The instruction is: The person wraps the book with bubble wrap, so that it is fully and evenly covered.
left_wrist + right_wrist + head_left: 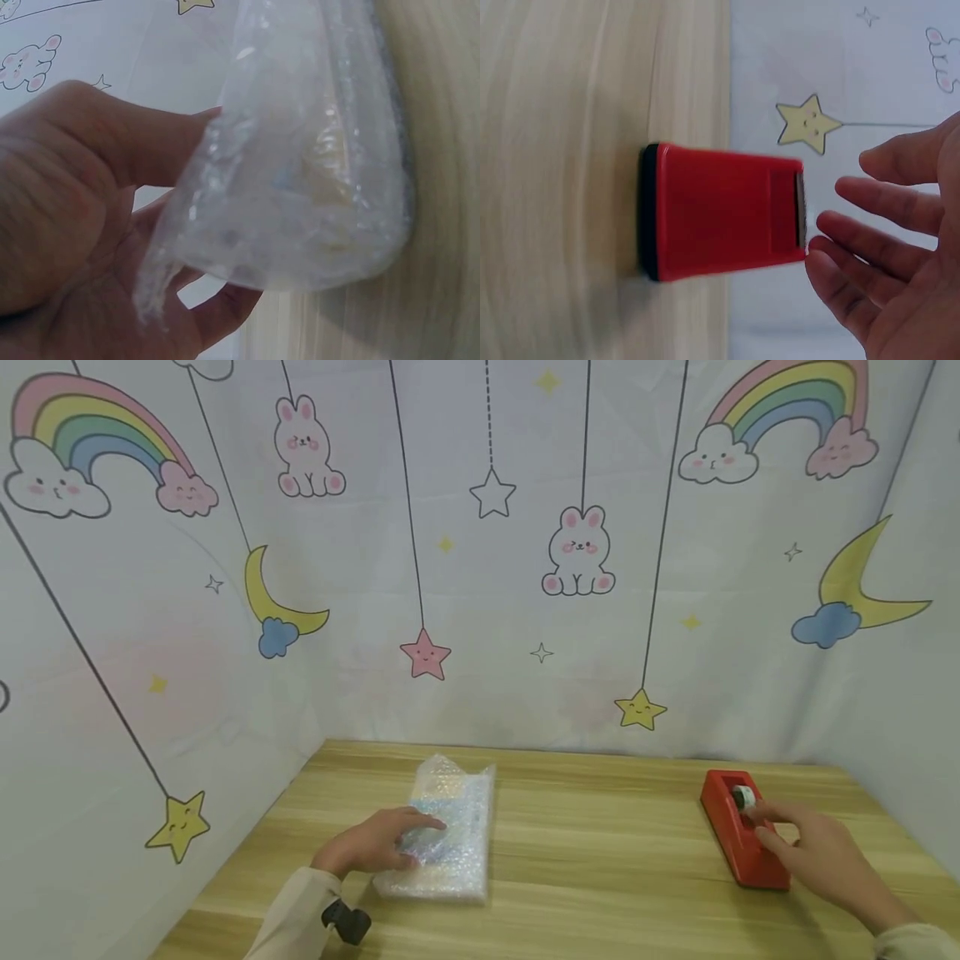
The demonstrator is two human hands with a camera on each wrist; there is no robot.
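A packet in clear bubble wrap (pixel 468 852) lies flat on the table at centre left, something pale blue and cream showing through. Over its left side is my left hand (pixel 375 839), fingers and thumb spread and relaxed against the wrap. In the left wrist view, a raised flap of the bubble wrap (pixel 285 217) partly hides those fingers. To the right stands a red tape dispenser (pixel 731 831) with a small roll of tape (pixel 742 797). My right hand (pixel 821 856) hovers beside it, its fingertips (pixel 829 217) right by the cutter edge, loosely bent and apart from the thumb.
The wood-grain table (pixel 592 852) meets a white cloth backdrop (pixel 510 710) printed with rainbows, rabbits, moons and stars at the back and both sides. A small black device (pixel 347 921) is strapped to the left wrist over a beige sleeve (pixel 292 914).
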